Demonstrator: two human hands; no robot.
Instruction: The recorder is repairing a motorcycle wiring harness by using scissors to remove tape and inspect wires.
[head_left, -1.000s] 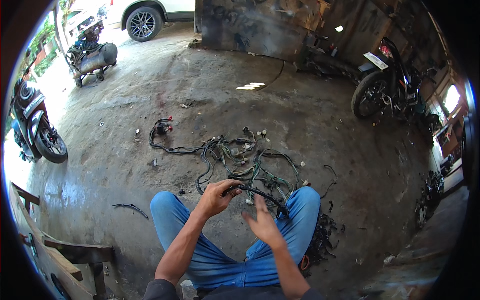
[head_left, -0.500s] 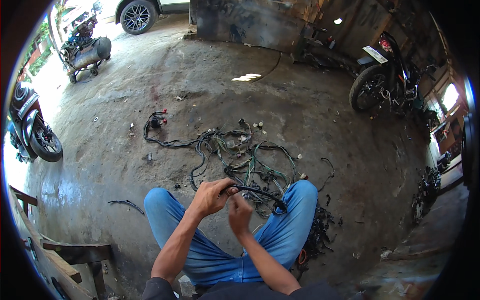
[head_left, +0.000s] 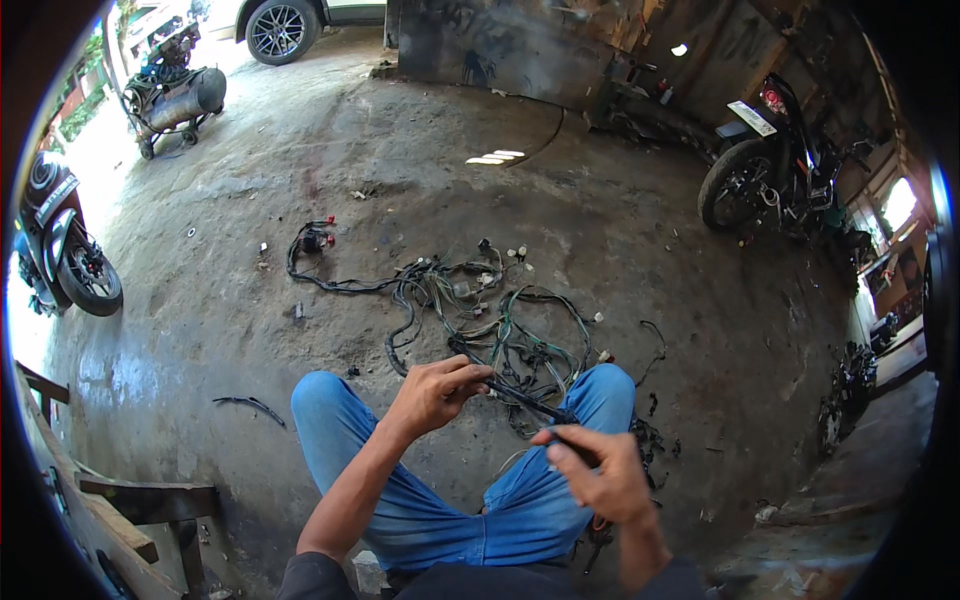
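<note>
A wiring harness (head_left: 345, 287) of black-wrapped and loose coloured wires, with several small connectors, lies spread over the floor ahead of me. One black-wrapped branch rises between my knees. My left hand (head_left: 438, 393) is closed on this branch, fingers pinched round it above my left thigh. From there the branch (head_left: 530, 402) runs right toward my right knee. My right hand (head_left: 605, 475), slightly blurred, is closed by its far end over my right thigh. Something dark shows between its thumb and fingers; its kind is hard to make out.
Black scraps (head_left: 650, 440) lie beside my right knee, and a short black strip (head_left: 250, 407) lies at left. A wooden bench frame (head_left: 150, 500) stands near left. Motorbikes (head_left: 745, 185) are parked on both sides. An air compressor (head_left: 180, 105) and a car wheel (head_left: 282, 32) are farther off.
My right hand has moved right and nearer to me, away from my left hand to the branch's far end. My left hand has shifted slightly right, still gripping the harness.
</note>
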